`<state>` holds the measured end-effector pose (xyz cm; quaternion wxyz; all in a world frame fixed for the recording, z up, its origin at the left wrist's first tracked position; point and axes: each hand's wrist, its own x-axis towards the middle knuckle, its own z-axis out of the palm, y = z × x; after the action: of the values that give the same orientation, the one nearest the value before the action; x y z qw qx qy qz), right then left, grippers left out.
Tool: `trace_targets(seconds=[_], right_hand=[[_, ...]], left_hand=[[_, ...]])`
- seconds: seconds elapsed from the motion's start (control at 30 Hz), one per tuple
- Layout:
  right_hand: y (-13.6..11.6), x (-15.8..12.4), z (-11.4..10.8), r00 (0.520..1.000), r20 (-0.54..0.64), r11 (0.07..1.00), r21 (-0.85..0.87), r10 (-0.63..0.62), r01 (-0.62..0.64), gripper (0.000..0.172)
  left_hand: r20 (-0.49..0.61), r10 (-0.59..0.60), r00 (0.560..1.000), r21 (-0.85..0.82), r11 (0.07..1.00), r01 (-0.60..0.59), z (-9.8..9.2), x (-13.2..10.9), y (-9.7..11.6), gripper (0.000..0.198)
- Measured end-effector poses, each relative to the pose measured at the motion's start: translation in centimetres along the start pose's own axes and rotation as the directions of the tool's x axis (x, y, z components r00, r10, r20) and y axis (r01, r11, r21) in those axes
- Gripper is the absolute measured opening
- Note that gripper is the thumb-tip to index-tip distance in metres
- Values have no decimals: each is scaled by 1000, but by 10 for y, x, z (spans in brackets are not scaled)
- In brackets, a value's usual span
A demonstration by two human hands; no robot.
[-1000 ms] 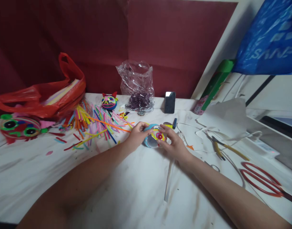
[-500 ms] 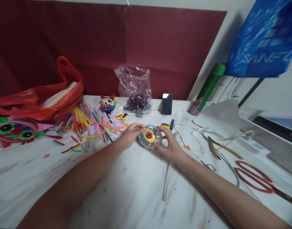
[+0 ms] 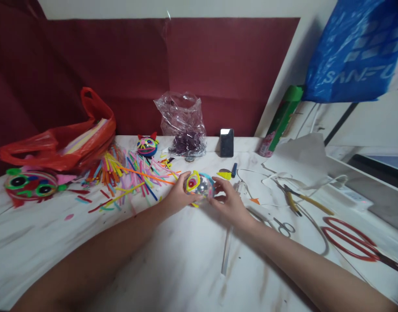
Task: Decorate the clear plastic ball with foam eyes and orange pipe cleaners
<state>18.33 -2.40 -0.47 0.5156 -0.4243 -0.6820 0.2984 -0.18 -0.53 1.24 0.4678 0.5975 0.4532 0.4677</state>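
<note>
Held up just above the white marbled tabletop (image 3: 186, 264), near its middle: a small clear plastic ball (image 3: 199, 185) trimmed with a yellow-ringed red eye and blue strips. Gripped on its left side by the left hand (image 3: 177, 197), fingers curled round it and thumb on top. Gripped on its right side by the right hand (image 3: 229, 201), fingers closed about it from behind and below. Both forearms stretched out low over the tabletop. To the left of the ball, a loose heap of colourful cut foam strips (image 3: 127, 171), spilling from beside a red plastic carrier bag (image 3: 62, 143) stuffed with pale sheets. In front of that bag, near the table's left edge, a flat red mask-like face with green-rimmed black eyes (image 3: 30, 186). Behind the strips, a small round cat-faced ball with red ears (image 3: 147, 145). Against the dark red backdrop, a crumpled clear plastic bag with purple bits inside (image 3: 184, 123), and just right of it a dark phone standing upright (image 3: 227, 142). Right of the hands, yellow-handled pliers (image 3: 302, 200), small silver scissors (image 3: 283, 226) and two red wire rings (image 3: 350, 242). Lying below the right wrist, a thin white strip (image 3: 227, 251). Leaning at the far right, a green box (image 3: 281, 119) under a hanging blue plastic bag (image 3: 354, 52).
</note>
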Motion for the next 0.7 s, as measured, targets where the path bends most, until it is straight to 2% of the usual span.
trace_targets(seconds=[0.13, 0.27, 0.33, 0.47, 0.6, 0.7], right_hand=[[-6, -8, 9, 988, 154, 986, 160, 15, -40, 50], [-10, -11, 10, 973, 231, 980, 198, -24, -23, 48], [-11, -12, 9, 970, 241, 978, 209, -27, -25, 47], [-10, -15, 11, 961, 272, 967, 253, -44, -28, 48], [-13, -12, 7, 966, 258, 974, 225, -30, -30, 48], [-26, 1, -11, 978, 206, 985, 174, -31, -5, 44]], left_hand=[[130, -3, 991, 63, 998, -5, -27, 0, 5, 96], [158, 16, 987, 61, 998, -26, -42, -1, 4, 99], [142, 38, 989, -29, 999, -34, -43, -1, -1, 91], [70, 34, 997, -193, 981, -20, -34, 3, -7, 61], [55, -6, 998, -207, 978, 18, -29, 8, -7, 59], [72, 0, 997, -222, 975, 16, -31, 10, -9, 60]])
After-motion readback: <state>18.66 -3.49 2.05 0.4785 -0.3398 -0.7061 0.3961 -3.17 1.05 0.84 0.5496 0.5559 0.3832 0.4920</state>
